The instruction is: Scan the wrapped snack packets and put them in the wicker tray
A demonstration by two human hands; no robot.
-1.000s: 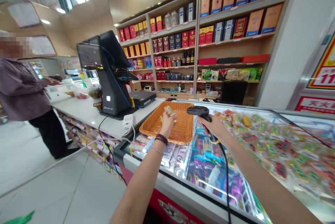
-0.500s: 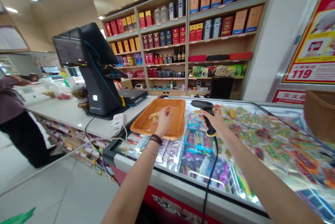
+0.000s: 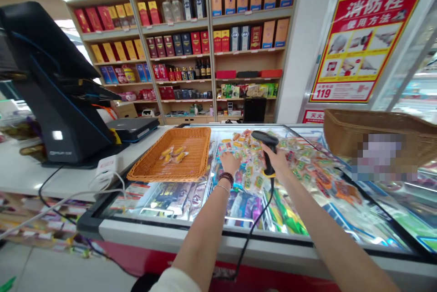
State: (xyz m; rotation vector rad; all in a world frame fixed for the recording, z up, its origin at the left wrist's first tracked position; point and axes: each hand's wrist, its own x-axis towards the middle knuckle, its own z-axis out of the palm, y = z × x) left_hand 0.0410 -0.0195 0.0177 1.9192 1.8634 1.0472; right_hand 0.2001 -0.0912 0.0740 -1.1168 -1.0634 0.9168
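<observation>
Far ahead of me, a tall shelving unit [image 3: 246, 60] is standing against the wall, its rows carrying boxes and bottles. Nearer, a glass-topped freezer [image 3: 153, 236] is stretching across in front of me, with colourful packets showing through the glass. A white counter [image 3: 20, 166] is running along on the left, and a dark checkout machine [image 3: 54, 96] is standing on it. On the far right, a red and yellow poster [image 3: 362, 50] is hanging on the wall. Many wrapped snacks [image 3: 309, 164] are lying spread over the middle and right of the freezer top. A brown basket [image 3: 341, 130] is showing at the right, and an orange wicker basket [image 3: 194, 146] is resting at the freezer's left end.

My left hand [image 3: 230, 161] is reaching down at the left edge of the spread, just right of the orange wicker basket; its fingers are curling out of sight, so I can't tell whether it is holding anything. My right hand [image 3: 277, 157] is gripping a black barcode scanner [image 3: 265, 137] by its handle, above the snacks. Beaded bracelets [image 3: 227, 177] are circling my left wrist. A few small yellow wrapped pieces [image 3: 175, 154] are lying together inside the orange wicker basket.
</observation>
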